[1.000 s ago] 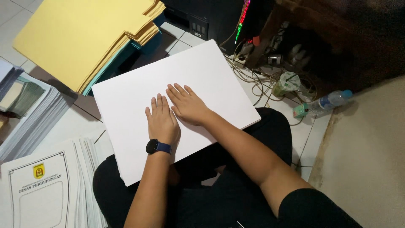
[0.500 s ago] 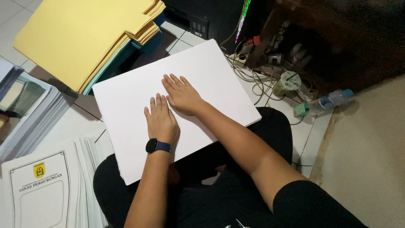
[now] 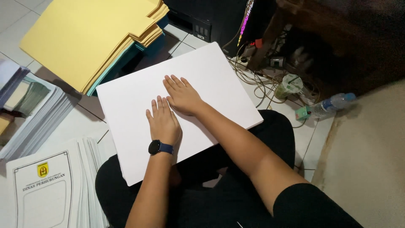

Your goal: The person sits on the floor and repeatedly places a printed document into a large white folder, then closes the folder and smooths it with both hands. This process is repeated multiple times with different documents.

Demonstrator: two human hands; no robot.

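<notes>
Both hands lie flat, palms down, on a large white sheet [image 3: 139,105] that rests across the person's lap, one corner reaching over the tiled floor [image 3: 80,122]. The left hand [image 3: 163,122] sits near the middle of the sheet, fingers straight, close together and pointing away from the body; a dark watch [image 3: 159,147] wraps its wrist, and the forearm runs straight back toward the body. The right hand [image 3: 182,96] lies just beyond the left and a little to its right, fingers extended and slightly fanned, pointing up and left across the sheet. Its forearm crosses the sheet's near right edge at a slant, the elbow bent out to the side. The two hands are just beside each other, the right hand's thumb side close to the left hand's fingertips. Neither grip pinches anything: both are spread flat, pressing on the paper.

Beyond the sheet lies a stack of yellow folders [image 3: 88,38]. To the left on the floor are piles of printed paper [image 3: 46,185]. On the right, a plastic bottle [image 3: 329,105] lies on its side beside a tangle of cables [image 3: 257,80].
</notes>
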